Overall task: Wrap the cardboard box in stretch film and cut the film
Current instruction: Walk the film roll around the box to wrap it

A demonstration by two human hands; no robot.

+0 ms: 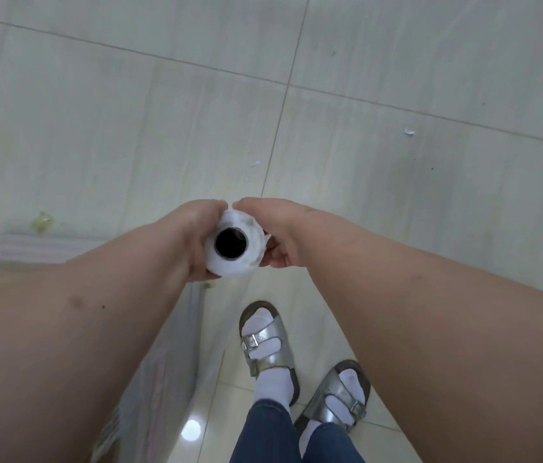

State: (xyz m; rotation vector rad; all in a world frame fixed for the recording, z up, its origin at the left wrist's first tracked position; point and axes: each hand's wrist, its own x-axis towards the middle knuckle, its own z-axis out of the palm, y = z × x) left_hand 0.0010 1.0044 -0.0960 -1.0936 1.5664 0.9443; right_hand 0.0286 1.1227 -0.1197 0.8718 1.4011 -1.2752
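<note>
1. Underfoot throughout: pale tiled floor (397, 61), grey grout lines crossing it, a ceiling light reflected as a bright spot near the lower edge.
2. Cardboard box (13, 329), lower left; brown, largely hidden behind the left forearm; film layers show over its top edge and its near side, where they look streaked and milky.
3. 2 bare forearms, reaching forward from the lower corners and meeting at centre.
4. 2 silver sandals (268, 342), buckled, worn over white socks with blue jeans above; both stand on the floor just right of the box.
5. Left hand (193, 235): fingers curled round the left side of the roll, gripping it.
6. Right hand (283, 235): fingers curled round the right side of the roll; thumb tip nearly touching the left thumb over the roll's far edge.
7. Stretch film roll (231, 245): white, held end-on toward the camera between both hands, dark hollow core visible; above the box's right edge.
8. Scraps: 1 crumpled yellowish piece (42, 222) beyond the box; 2 small white flecks (408, 132) on the tiles.
</note>
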